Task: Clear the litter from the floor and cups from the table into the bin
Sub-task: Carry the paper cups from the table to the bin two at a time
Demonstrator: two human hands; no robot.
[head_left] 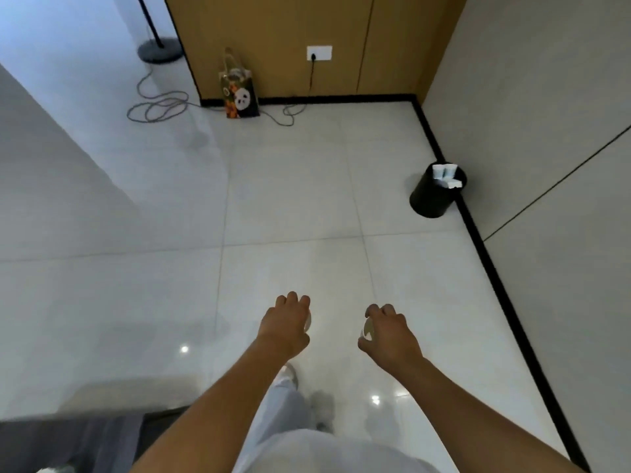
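Note:
My left hand (286, 324) is held out over the tiled floor, fingers curled round a white cup (308, 320) that shows only as a sliver at its right edge. My right hand (387, 332) grips a second white cup (368, 328), its rim peeking out on the left side. A black round bin (433, 196) stands far ahead to the right against the wall, with several white cups (445, 174) sticking out of its top. Both hands are well short of the bin.
A panda-print bag (240, 95) stands by the wooden wall at the back. A grey cable (160, 107) coils over the floor beside a lamp base (160, 49). A black skirting (491, 254) runs along the right wall. A dark grey seat (68, 442) sits at lower left.

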